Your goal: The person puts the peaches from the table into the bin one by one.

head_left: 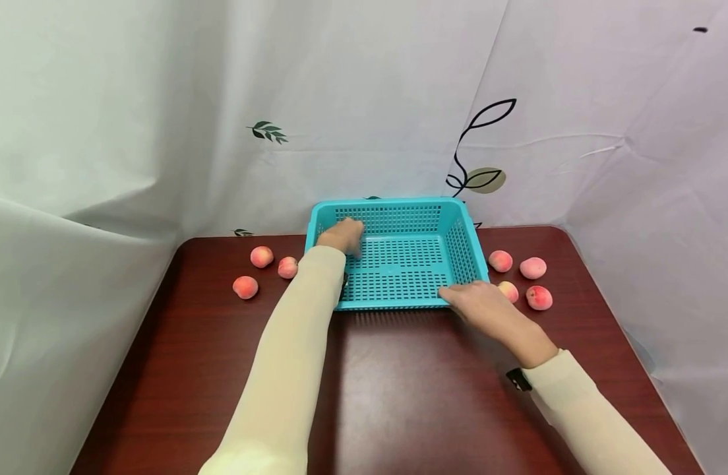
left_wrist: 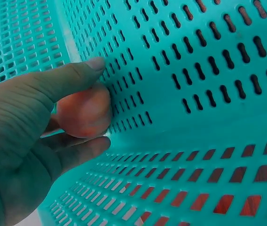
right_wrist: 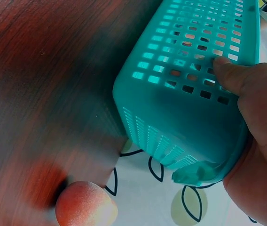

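Note:
A turquoise plastic basket [head_left: 394, 305] with slotted sides stands at the back of the table. Inside its left end is my left hand [head_left: 343, 236], palm down from above. Seen from the left wrist, that hand holds a peach [left_wrist: 84, 113] between thumb and fingers, low beside the slotted basket floor; the head view hides this peach. My right hand [head_left: 483, 307] grips the basket's near right corner. In the right wrist view its thumb [right_wrist: 230, 73] lies on the outer wall, with the palm against the rim.
Left of the basket lie three peaches, the nearest to it being a red one [head_left: 287, 267]. Several more, including a pink peach [head_left: 533, 268], lie to the right. A white curtain [head_left: 364, 99] hangs behind the dark red table [head_left: 399, 396].

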Tool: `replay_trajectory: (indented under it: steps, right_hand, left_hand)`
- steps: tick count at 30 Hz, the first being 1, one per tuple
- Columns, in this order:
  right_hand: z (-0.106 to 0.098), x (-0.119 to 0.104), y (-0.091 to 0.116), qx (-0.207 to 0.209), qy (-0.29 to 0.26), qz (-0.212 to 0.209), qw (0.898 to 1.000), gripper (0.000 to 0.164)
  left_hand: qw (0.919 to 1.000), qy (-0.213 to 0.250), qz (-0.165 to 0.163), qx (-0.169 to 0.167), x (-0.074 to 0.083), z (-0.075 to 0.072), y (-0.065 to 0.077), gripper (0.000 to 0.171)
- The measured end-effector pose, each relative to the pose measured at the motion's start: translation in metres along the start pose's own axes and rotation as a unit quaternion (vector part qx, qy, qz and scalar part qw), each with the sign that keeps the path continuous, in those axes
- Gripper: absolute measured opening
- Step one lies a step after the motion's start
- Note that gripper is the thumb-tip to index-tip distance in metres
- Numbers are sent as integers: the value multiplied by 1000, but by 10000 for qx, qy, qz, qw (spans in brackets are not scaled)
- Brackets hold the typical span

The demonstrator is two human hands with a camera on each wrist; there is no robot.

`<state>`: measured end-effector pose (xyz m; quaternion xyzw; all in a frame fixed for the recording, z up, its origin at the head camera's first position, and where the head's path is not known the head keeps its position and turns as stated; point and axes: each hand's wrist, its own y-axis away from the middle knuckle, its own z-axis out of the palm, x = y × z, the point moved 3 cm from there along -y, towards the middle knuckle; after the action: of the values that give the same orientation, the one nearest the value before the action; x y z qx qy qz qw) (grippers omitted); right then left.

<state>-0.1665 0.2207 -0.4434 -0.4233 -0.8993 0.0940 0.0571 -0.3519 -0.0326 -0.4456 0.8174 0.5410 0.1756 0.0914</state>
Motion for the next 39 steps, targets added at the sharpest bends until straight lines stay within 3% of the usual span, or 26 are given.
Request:
replay_trajectory:
  steps: [13, 18, 29, 34, 39]
  right_hand:
    - [-1, 1, 0, -136, -84, 118, 9998, 24]
    - [-2, 0, -2, -140, -97, 153, 9997, 26]
    - [-4, -1, -2, -151, -95, 147, 9997, 25]
    - [-3, 0, 0, -96, -73, 140, 9998, 25]
    - [-2, 0, -1, -48, -109, 72, 9999, 25]
  left_hand:
    - [9996, 257, 27, -59, -5, -18, 5, 36]
    - [9995, 292, 121, 2, -6, -28, 12, 49]
    - [9958, 397, 696, 452, -10, -53, 33, 61]
    - [9943, 251, 748, 712, -12, -62, 46, 61]
    - [9897, -58, 816, 1173, -14, -72, 64, 62]
